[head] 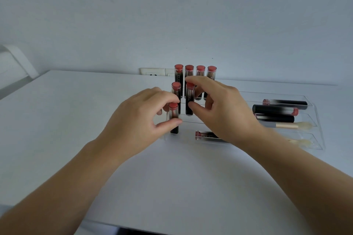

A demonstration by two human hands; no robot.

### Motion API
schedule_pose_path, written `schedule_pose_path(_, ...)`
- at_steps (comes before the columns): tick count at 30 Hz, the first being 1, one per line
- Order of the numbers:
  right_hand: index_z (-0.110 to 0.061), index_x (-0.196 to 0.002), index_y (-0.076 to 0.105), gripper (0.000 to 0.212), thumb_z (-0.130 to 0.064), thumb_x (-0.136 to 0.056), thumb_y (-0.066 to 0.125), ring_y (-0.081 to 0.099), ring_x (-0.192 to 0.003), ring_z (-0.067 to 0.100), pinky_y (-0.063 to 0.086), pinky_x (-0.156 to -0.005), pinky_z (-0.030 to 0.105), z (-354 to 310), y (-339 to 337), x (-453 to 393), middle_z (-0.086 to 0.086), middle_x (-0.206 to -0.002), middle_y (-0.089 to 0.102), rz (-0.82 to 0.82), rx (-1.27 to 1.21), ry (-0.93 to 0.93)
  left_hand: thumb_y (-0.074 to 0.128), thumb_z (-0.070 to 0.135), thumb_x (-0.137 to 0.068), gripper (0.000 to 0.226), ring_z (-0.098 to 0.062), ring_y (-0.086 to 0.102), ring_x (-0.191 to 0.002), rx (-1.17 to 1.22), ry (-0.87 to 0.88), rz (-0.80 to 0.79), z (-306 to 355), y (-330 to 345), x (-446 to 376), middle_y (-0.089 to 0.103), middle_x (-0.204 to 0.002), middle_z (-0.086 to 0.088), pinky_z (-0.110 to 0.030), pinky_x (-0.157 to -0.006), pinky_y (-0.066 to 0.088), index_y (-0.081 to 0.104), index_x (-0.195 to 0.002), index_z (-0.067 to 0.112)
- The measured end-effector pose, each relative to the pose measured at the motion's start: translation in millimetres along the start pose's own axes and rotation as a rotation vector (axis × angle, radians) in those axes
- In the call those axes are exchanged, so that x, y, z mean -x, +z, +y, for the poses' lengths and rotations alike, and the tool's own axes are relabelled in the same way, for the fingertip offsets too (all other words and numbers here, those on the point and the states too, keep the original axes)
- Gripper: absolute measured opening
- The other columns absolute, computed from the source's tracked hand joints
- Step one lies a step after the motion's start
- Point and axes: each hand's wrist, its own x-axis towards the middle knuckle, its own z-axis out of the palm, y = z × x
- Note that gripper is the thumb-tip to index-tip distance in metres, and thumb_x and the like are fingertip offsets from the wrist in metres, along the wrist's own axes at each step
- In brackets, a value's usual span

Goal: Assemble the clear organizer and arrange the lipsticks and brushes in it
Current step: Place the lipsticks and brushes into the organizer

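Note:
A clear stepped organizer (193, 121) stands mid-table with several red-capped black lipsticks upright in it. My left hand (137, 118) pinches the front-row lipstick (174, 120) between thumb and fingers. My right hand (223, 108) pinches a middle-row lipstick (190, 101), with one more lipstick (176, 89) beside it. The back row (194, 72) holds several lipsticks. To the right, a clear tray (313, 112) contains three lying lipsticks (275, 109) and two brushes (294, 125). One lipstick (207, 135) lies flat below my right hand.
The white table (76, 120) runs to a pale wall with a white socket plate (152, 72) behind the organizer. A white chair back (13, 65) shows at far left. The table's front edge (114, 225) is near the bottom of view.

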Motion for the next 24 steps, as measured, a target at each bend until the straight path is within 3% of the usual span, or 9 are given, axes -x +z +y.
schedule_pose_path(7, -0.023, -0.133, 0.06, 0.048, -0.013, -0.087, 0.07, 0.048, -0.071, -0.022, 0.032, -0.058, 0.001, -2, -1, -1, -0.035, -0.069, 0.035, -0.007, 0.023, -0.008, 0.074, 0.051, -0.078, 0.039, -0.015, 0.057, -0.062, -0.063, -0.062, 0.087, 7, 8, 3, 0.06, -0.073, 0.01, -0.035, -0.053, 0.049, 0.048, -0.099, 0.03)
schedule_pose_path(12, -0.022, -0.133, 0.06, 0.048, -0.012, -0.086, 0.07, 0.048, -0.071, -0.022, 0.035, -0.062, -0.001, -2, 0, -1, -0.034, -0.072, 0.037, 0.003, 0.012, -0.019, 0.067, 0.061, -0.076, 0.05, -0.021, 0.07, -0.072, -0.048, -0.107, 0.112, 10, 9, 6, 0.036, -0.054, 0.017, -0.036, -0.057, 0.054, 0.045, -0.108, 0.029)
schedule_pose_path(15, -0.023, -0.132, 0.06, 0.048, -0.012, -0.086, 0.069, 0.048, -0.071, -0.022, 0.035, -0.061, 0.0, -2, 0, -1, -0.034, -0.072, 0.038, 0.008, 0.006, -0.018, 0.061, 0.066, -0.076, 0.05, -0.019, 0.057, -0.051, -0.083, -0.078, 0.122, 10, 8, 5, 0.032, -0.055, 0.022, -0.034, -0.047, 0.049, 0.05, -0.104, 0.026)
schedule_pose_path(19, -0.023, -0.131, 0.06, 0.048, -0.011, -0.085, 0.069, 0.048, -0.07, -0.022, 0.036, -0.062, 0.0, -2, 1, 0, -0.034, -0.069, 0.037, 0.026, -0.001, -0.021, 0.074, 0.06, -0.075, 0.052, -0.01, 0.045, -0.054, -0.063, -0.059, 0.1, 6, 8, 7, 0.035, -0.064, 0.03, -0.02, -0.05, 0.039, 0.056, -0.107, 0.024)
schedule_pose_path(24, -0.024, -0.136, 0.057, 0.053, -0.011, -0.086, 0.069, 0.049, -0.073, -0.023, 0.036, -0.067, -0.002, -3, 1, 0, -0.031, -0.082, 0.046, 0.024, -0.008, -0.011, 0.081, 0.047, -0.075, 0.053, -0.018, 0.064, -0.061, -0.052, -0.091, 0.078, 4, 13, 11, 0.04, -0.06, 0.023, -0.036, -0.054, 0.053, 0.047, -0.112, 0.031)
